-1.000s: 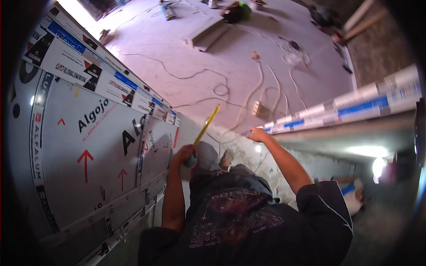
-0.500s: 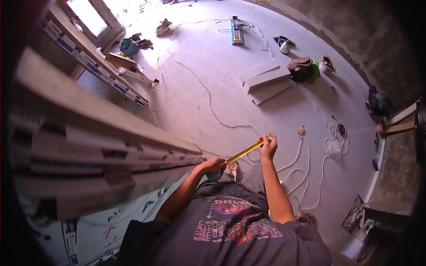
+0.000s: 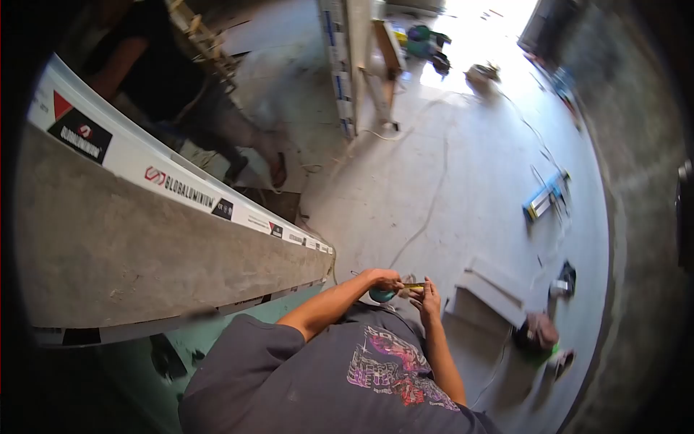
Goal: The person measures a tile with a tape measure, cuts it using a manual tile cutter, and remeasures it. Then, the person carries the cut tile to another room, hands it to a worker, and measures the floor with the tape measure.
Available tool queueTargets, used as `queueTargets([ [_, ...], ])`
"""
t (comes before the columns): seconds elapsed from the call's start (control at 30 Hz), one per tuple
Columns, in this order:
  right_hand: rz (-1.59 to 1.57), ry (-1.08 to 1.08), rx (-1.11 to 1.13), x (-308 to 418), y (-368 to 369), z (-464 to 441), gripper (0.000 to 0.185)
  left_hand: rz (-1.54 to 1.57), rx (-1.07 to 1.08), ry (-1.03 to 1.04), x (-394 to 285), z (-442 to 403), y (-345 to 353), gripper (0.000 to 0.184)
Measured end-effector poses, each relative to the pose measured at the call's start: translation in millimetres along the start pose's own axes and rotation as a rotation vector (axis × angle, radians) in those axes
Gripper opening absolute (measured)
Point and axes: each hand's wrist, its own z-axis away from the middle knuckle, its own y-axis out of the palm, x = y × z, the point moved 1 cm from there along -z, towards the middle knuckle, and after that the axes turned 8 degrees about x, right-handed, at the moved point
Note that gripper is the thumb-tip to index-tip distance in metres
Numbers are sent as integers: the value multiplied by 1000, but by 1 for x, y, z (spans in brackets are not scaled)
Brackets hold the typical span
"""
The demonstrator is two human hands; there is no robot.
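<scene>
My left hand [image 3: 384,279] is closed round the teal case of a tape measure [image 3: 381,295], held in front of my waist. A short stretch of yellow tape blade [image 3: 413,286] runs from it to my right hand [image 3: 429,296]. The fingers of that hand pinch the blade's far end; its lower fingers are curled and partly hidden. Just left of my left hand ends a concrete wall [image 3: 181,249] topped by a white frame strip [image 3: 166,177] printed "GLOBALUMINIUM".
Beyond the wall, a person in dark clothes [image 3: 170,72] stands at the upper left. Grey boards [image 3: 488,293] lie on the floor to the right, near a bag [image 3: 538,333]. A blue tile cutter [image 3: 546,195] sits farther off. A cable [image 3: 434,210] crosses the floor.
My view has swung left, bringing the wall's frame strip and the other person into sight. My hands have come closer together, and the exposed tape blade is much shorter.
</scene>
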Motion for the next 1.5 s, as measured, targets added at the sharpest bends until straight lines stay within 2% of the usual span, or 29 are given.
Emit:
queueTargets([
  [0.03, 27, 16, 51, 25, -2, -25, 48, 148, -34, -169, 19, -7, -22, 38],
  [0.1, 372, 209, 28, 76, -15, -80, 61, 343, -110, -317, 53, -12, -61, 37],
  [0.13, 535, 153, 58, 106, -18, -108, 66, 271, -207, -356, 70, -5, -77, 36],
  [0.2, 670, -178, 142, 185, 12, -149, 49, 231, -328, -408, 86, 18, -91, 35],
  [0.23, 635, -363, 221, 245, 56, -141, 38, 259, -399, -405, 92, 32, -97, 34],
  [0.3, 445, -688, 432, 353, 154, -97, 20, 305, -493, -410, 106, 57, -107, 34],
  [0.33, 598, -834, 392, 400, 193, -59, 15, 399, -520, -418, 119, 65, -109, 33],
  [0.4, 1015, -1476, 327, 453, 231, -20, 15, 514, -555, -424, 146, 72, -114, 32],
  [0.43, 1220, -1851, 187, 477, 254, 3, 14, 591, -583, -471, 164, 76, -121, 32],
  [0.5, 528, -2010, 719, 503, 302, 31, 18, 690, -623, -519, 206, 78, -130, 32],
  [0.57, -243, -1962, 1181, 530, 350, 32, 23, 813, -761, -438, 242, 82, -150, 32],
  [0.6, -269, -1964, 1206, 547, 368, 21, 23, 755, -819, -437, 239, 99, -169, 31],
  [0.63, -144, -1998, 1285, 565, 382, 8, 10, 921, -896, -370, 234, 112, -186, 25],
  [0.7, -24, -2014, 1361, 581, 441, -21, 11, 675, -887, -461, 235, 153, -221, 22],
  [0.73, -184, -2075, 1286, 585, 476, -39, 6, 694, -900, -458, 244, 171, -241, 22],
  [0.77, -331, -2112, 1204, 588, 505, -56, 17, 513, -812, -525, 253, 190, -258, 25],
  [0.83, -295, -2064, 1203, 594, 537, -91, 17, 659, -772, -781, 261, 219, -292, 26],
  [0.93, -242, -2057, 1196, 607, 588, -141, 15, 570, -718, -695, 295, 257, -339, 25],
  [1.0, -253, -2042, 1218, 611, 648, -168, 14, 301, -746, -494, 306, 268, -363, 24],
  [1.03, -473, -1956, 1225, 613, 678, -180, 5, 311, -750, -493, 312, 269, -375, 24],
  [1.07, -705, -1855, 1222, 616, 711, -193, 11, 298, -770, -393, 319, 275, -395, 24],
  [1.1, -729, -1839, 1225, 622, 732, -205, 11, 286, -789, -301, 328, 281, -411, 23],
  [1.17, -615, -1897, 1275, 631, 780, -243, 12, 481, -818, -238, 362, 279, -448, 28],
  [1.2, -566, -1931, 1288, 633, 803, -264, 13, 541, -851, -292, 364, 287, -473, 30],
  [1.33, -471, -1987, 1311, 659, 919, -357, 17, 985, -1083, 138, 389, 341, -565, 31],
  [1.37, -459, -1992, 1316, 672, 954, -379, 19, 859, -1007, -3, 398, 353, -599, 31],
  [1.43, -427, -2016, 1309, 700, 1019, -419, 21, 1084, -1072, -95, 417, 371, -651, 36],
  [1.47, -392, -2031, 1291, 712, 1048, -437, 22, 1075, -1051, -103, 420, 399, -687, 36],
  [1.5, -367, -2031, 1297, 721, 1070, -453, 24, 820, -1025, -317, 414, 420, -726, 35],
])
